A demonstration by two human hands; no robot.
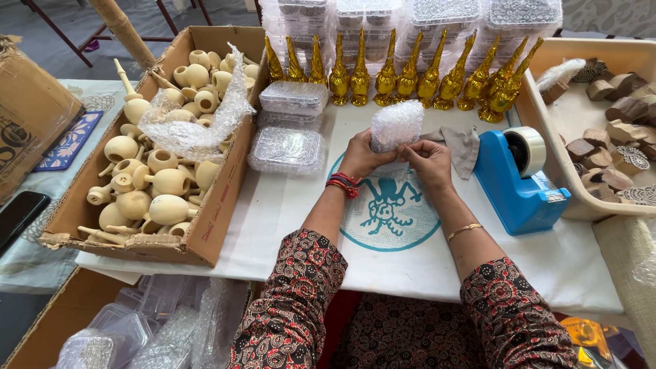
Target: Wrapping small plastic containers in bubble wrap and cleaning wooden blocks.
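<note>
Both hands hold a bundle wrapped in bubble wrap (398,126) upright over the white cloth with a teal round print (389,212). My left hand (361,156) grips its lower left side. My right hand (428,160) pinches its lower right side. What is inside the wrap is hidden. A blue tape dispenser (517,179) stands just right of my right hand, and a grey cloth (462,146) lies behind that hand.
A cardboard box (217,205) of pale wooden pots with a bubble wrap sheet stands at left. Clear plastic boxes (288,147) lie beside it. A row of gold figurines (410,74) lines the back. A tray (547,130) of carved wooden blocks sits at right. A phone (19,213) rests far left.
</note>
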